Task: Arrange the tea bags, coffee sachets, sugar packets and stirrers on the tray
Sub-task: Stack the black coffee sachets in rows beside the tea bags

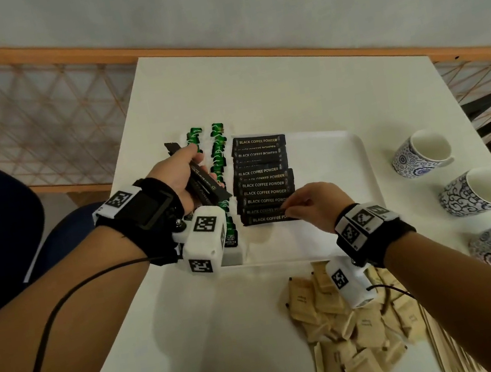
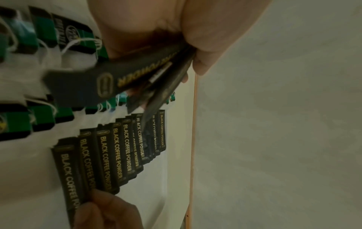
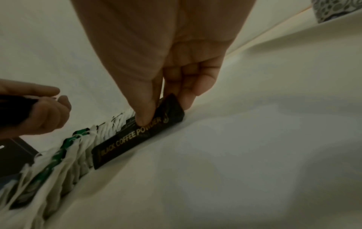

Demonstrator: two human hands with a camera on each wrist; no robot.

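1. We see a white tray [image 1: 358, 147] on a white table [image 1: 285, 81], with two rows of green tea bags [image 1: 218, 145] along its left side.
2. Just right of the tea bags, a column of black coffee sachets [image 1: 264, 179] lies overlapping on the tray, each printed "BLACK COFFEE POWDER".
3. Our left hand [image 1: 178, 177] is curled round a small bundle of spare sachets [image 1: 204, 183], held above the tea bags.
4. Our right hand [image 1: 315, 203] pinches the right end of the nearest sachet [image 3: 137, 139] between thumb [image 3: 145, 117] and fingers, at the near end of the column; that sachet lies against the tray.
5. On the table, near of the tray, a loose heap of tan sugar packets [image 1: 353, 330] lies under our right wrist, with wooden stirrers [image 1: 443, 344] just beside it on the right.
6. Three patterned blue-and-white cups [image 1: 420, 153] lie on their sides to the right of the tray, well apart from it.
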